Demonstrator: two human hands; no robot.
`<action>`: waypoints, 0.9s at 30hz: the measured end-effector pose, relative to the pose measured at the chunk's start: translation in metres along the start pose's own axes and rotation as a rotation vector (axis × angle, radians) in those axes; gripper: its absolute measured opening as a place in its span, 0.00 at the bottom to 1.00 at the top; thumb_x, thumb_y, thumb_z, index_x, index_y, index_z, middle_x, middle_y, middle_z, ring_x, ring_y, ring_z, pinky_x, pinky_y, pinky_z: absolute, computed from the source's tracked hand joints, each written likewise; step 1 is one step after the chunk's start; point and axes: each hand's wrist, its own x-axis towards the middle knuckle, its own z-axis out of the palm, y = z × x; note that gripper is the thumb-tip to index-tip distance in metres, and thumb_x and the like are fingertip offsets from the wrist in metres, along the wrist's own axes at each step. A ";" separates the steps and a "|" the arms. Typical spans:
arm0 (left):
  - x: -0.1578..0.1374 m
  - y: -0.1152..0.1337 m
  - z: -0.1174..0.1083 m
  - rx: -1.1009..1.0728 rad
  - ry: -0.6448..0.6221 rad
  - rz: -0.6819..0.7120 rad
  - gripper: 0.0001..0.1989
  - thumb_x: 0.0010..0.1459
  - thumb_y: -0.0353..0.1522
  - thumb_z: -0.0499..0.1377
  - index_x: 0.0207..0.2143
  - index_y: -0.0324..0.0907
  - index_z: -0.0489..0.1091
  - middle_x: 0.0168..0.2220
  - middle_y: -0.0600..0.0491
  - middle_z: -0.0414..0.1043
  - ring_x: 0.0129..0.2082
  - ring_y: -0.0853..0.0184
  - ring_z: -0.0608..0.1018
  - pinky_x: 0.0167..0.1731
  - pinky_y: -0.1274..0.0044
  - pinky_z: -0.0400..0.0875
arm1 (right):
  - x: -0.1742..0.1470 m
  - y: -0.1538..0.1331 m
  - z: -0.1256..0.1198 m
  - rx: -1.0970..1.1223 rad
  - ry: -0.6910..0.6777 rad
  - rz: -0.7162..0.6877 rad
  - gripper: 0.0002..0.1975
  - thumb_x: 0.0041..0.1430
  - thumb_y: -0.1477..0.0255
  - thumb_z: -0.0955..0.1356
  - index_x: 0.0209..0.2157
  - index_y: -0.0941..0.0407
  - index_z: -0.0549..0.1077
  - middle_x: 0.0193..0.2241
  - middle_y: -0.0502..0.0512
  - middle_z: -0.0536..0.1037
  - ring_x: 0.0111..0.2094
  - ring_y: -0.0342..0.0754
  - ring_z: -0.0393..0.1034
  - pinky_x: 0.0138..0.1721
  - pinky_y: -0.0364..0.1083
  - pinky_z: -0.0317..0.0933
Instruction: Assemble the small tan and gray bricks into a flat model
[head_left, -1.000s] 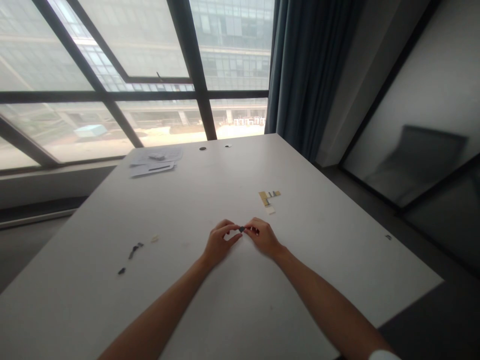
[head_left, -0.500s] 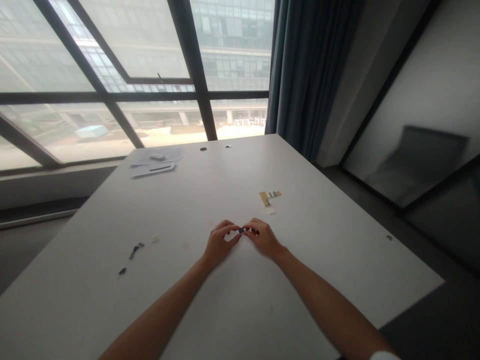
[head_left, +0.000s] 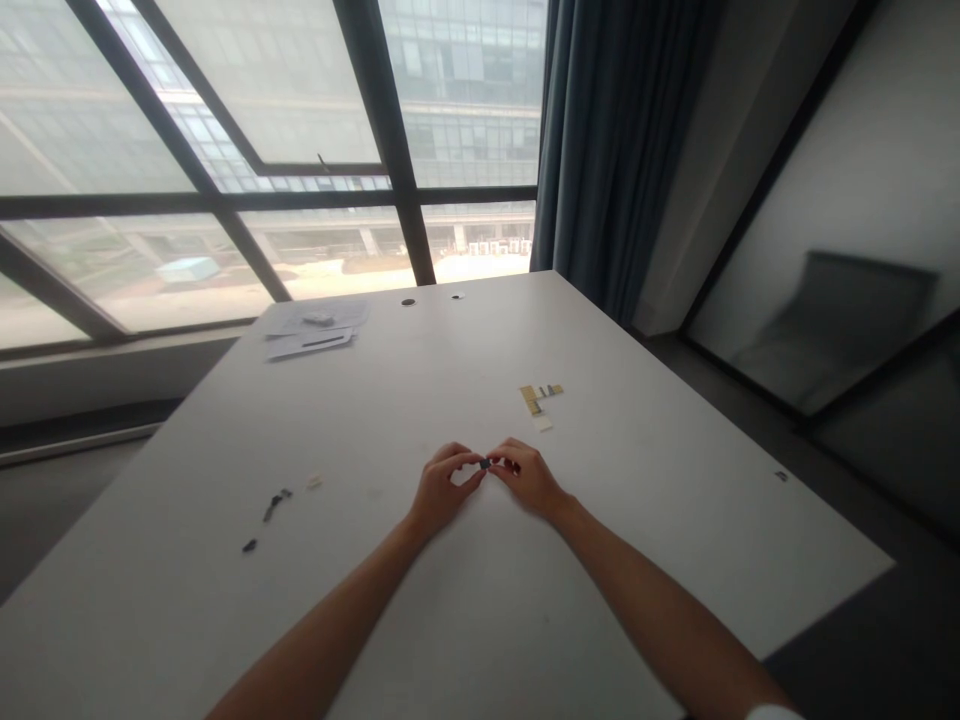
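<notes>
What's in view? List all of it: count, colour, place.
Table: 1, white, centre
Dark piece: 1, near-black, pinched at centre
Loose dark pieces: several, dark grey, table left
Cream pieces: count unclear, cream, table left
Flat pieces: count unclear, tan, grey and cream, right of centre
Small item: count unclear, dark, right edge
Papers: several, white, far left corner
Round fittings: 2, dark-centred, far edge
Window frame: 1, dark, behind
Building: 1, pale, outside
Curtain: 1, dark blue, beside window
Chair-like shape: 1, grey, far right
Left hand: 1, bare, at dark piece
Right hand: 1, bare, at dark piece
</notes>
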 end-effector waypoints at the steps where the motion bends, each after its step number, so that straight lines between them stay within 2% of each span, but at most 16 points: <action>1: 0.000 0.000 0.000 0.003 0.000 -0.002 0.05 0.59 0.32 0.64 0.39 0.44 0.78 0.35 0.51 0.74 0.34 0.68 0.74 0.33 0.78 0.69 | 0.000 0.000 0.000 0.000 0.000 0.000 0.04 0.62 0.73 0.71 0.39 0.54 0.78 0.33 0.51 0.74 0.29 0.43 0.65 0.32 0.43 0.61; 10: 0.001 0.002 0.000 0.027 0.018 -0.010 0.05 0.58 0.33 0.65 0.38 0.43 0.78 0.34 0.52 0.74 0.33 0.68 0.74 0.33 0.77 0.70 | 0.000 -0.001 0.000 -0.078 0.045 0.006 0.03 0.62 0.70 0.71 0.36 0.54 0.77 0.32 0.50 0.74 0.28 0.42 0.64 0.33 0.43 0.60; 17: 0.002 0.002 0.000 0.032 0.062 -0.014 0.05 0.57 0.35 0.66 0.36 0.43 0.78 0.33 0.51 0.74 0.33 0.68 0.74 0.32 0.76 0.70 | 0.000 -0.001 0.000 -0.148 0.044 -0.045 0.05 0.64 0.72 0.68 0.35 0.54 0.77 0.31 0.51 0.75 0.28 0.42 0.65 0.33 0.42 0.60; 27: 0.002 0.000 0.001 0.007 0.042 -0.009 0.08 0.57 0.37 0.67 0.37 0.44 0.78 0.34 0.50 0.74 0.33 0.67 0.73 0.31 0.76 0.70 | 0.000 -0.005 0.002 -0.150 0.095 -0.007 0.04 0.60 0.74 0.69 0.32 0.54 0.78 0.28 0.50 0.74 0.27 0.42 0.64 0.32 0.42 0.60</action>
